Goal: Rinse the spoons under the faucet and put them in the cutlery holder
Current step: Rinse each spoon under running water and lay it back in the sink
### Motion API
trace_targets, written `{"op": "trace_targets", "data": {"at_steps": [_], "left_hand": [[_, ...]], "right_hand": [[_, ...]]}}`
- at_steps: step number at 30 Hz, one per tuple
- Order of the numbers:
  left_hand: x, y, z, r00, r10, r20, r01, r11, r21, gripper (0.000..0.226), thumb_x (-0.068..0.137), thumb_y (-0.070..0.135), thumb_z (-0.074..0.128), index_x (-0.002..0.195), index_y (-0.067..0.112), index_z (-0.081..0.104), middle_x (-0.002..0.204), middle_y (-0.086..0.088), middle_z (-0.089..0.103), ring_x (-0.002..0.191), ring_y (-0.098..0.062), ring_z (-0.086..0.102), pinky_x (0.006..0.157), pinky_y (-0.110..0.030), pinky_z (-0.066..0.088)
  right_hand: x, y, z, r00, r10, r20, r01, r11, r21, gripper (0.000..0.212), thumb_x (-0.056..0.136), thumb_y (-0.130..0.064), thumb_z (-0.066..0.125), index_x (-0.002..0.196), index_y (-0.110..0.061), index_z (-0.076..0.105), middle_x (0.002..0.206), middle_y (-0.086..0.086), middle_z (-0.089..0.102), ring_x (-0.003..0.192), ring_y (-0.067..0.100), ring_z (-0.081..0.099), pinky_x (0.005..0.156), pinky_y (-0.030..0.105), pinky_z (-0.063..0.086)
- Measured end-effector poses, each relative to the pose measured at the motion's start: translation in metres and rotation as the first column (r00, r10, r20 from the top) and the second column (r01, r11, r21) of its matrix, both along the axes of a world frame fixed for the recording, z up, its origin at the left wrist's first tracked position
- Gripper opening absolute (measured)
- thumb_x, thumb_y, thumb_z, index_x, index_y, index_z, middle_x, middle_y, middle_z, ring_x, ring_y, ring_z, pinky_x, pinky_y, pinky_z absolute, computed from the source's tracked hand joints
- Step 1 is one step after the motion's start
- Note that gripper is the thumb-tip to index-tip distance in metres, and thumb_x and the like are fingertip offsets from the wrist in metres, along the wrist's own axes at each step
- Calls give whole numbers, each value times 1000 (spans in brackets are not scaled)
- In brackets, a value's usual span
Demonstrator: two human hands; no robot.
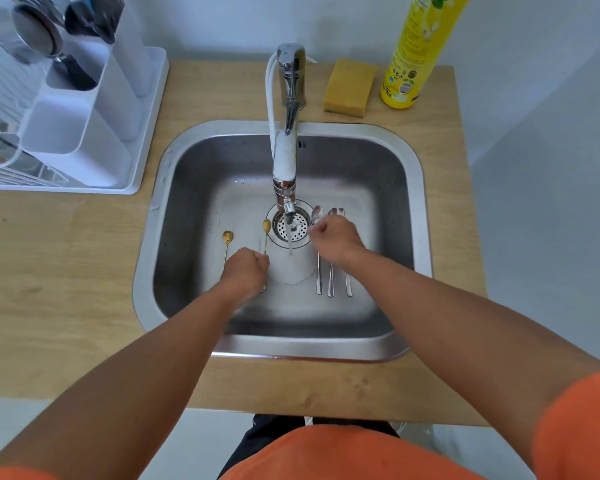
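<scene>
While water runs from the faucet (289, 140), both hands reach for spoons.
Left hand (245, 271) curls over a gold spoon (266, 233); right hand (333, 239) curls over the silver spoons (330, 268); whether either grips cannot be told.

Two gold spoons (228, 242) and three silver spoons (330, 271) in a shiny grey steel sink (194, 188). Silver faucet (289, 109), with a round drain strainer (303, 228) full of little holes below. Light brown wooden countertop (66, 271) with faint wavy lines. Yellow sponge (350, 87) with a dark green bottom. Yellow bottle (419, 50) with green leaves on the label. White cutlery holder (84, 133) with black handles (80, 76) inside. Orange sleeves (575, 427).
</scene>
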State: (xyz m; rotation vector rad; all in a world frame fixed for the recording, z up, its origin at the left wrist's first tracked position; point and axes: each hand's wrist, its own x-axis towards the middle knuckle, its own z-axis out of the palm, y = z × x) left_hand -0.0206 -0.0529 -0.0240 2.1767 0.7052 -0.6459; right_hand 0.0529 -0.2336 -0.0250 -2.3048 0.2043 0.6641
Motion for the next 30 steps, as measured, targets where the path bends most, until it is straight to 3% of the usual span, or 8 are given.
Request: {"op": "trace_targets", "data": {"at_steps": [2, 9, 13, 19, 22, 26, 28, 30], "left_hand": [[-1, -6, 3, 1000, -2, 12, 2, 1000, -11, 40, 100, 17, 47, 61, 16, 44, 60, -5, 43, 60, -25, 42, 61, -33, 35], [-8, -30, 4, 999, -5, 50, 9, 996, -88, 46, 104, 25, 52, 59, 16, 56, 58, -4, 54, 56, -24, 51, 60, -34, 43], [-12, -32, 2, 1000, 12, 21, -8, 980, -197, 43, 104, 33, 56, 83, -2, 70, 73, -10, 64, 67, -25, 56, 65, -35, 45], [6, -28, 7, 968, 232, 99, -198, 942, -272, 16, 103, 29, 63, 105, 15, 71, 105, -7, 75, 87, -21, 64, 78, -35, 50], [16, -29, 11, 948, 287, 135, -232, 918, -320, 22, 97, 23, 74, 116, 12, 73, 100, -4, 74, 85, -17, 65, 78, -31, 52], [20, -30, 11, 935, 289, 206, -234, 938, -256, 20, 91, 29, 81, 105, 14, 81, 94, -2, 78, 84, -19, 70, 86, -34, 59], [18, -31, 10, 931, 270, 247, -217, 951, -221, 20, 93, 37, 78, 98, 18, 83, 88, 3, 80, 84, -18, 72, 85, -36, 60], [14, -32, 9, 921, 255, 294, -208, 961, -183, 25, 97, 40, 71, 92, 19, 83, 83, 4, 79, 82, -18, 73, 81, -36, 61]], "right_hand": [[-7, 16, 4, 996, 40, -84, -28, 989, 143, 29, 93, -25, 59, 73, -7, 68, 71, 6, 64, 68, 24, 56, 56, 27, 41], [-22, 32, -6, 943, -126, -308, 223, 926, 305, 19, 90, -28, 76, 80, -12, 77, 84, 14, 78, 55, 19, 47, 44, 23, 35], [-26, 21, -13, 920, -157, -360, 282, 901, 328, 11, 91, -21, 76, 81, -18, 74, 76, 4, 71, 45, 13, 35, 40, 19, 27], [-31, 4, -13, 940, -40, -339, 172, 912, 371, 10, 94, -25, 75, 87, -18, 76, 85, 6, 76, 38, 7, 39, 39, 19, 30], [-33, 1, -12, 963, 46, -265, 59, 926, 373, 11, 93, -29, 76, 85, -21, 78, 75, -7, 72, 41, 2, 43, 44, 21, 36], [-35, -1, -11, 979, 69, -194, 12, 922, 387, 12, 92, -29, 77, 83, -23, 77, 62, -18, 68, 44, -7, 52, 49, 14, 40], [-35, -1, -10, 983, 68, -169, 8, 911, 411, 11, 93, -27, 77, 82, -24, 77, 71, -16, 75, 60, -7, 63, 59, 11, 46], [-34, 0, -7, 986, 89, -143, -23, 911, 412, 11, 94, -25, 75, 83, -24, 77, 84, -6, 79, 77, 5, 69, 76, 21, 52]]}}
